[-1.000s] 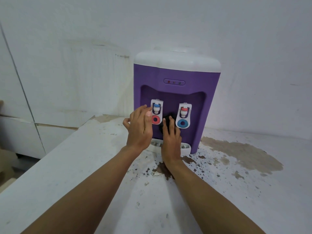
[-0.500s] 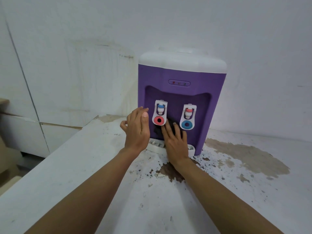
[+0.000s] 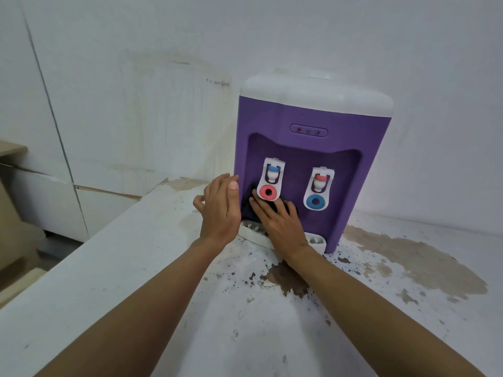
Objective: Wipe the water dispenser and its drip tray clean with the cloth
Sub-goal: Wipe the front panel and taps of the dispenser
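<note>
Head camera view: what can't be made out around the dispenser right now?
Head view only:
- Cloth: mostly hidden under the right hand; only dark edges show.
- Drip tray: middle covered by that hand.
- Left hand: whether it touches the water dispenser is unclear; palm faces away.
- Indicator lights: too small to tell if lit.

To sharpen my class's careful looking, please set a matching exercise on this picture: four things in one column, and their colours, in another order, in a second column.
Things:
1 ring on the left tap
2 ring on the right tap
3 dispenser top
4 cloth

Colours:
a white
b dark, near black
c red
d blue

Pairs: 1-c; 2-d; 3-a; 4-b
</note>
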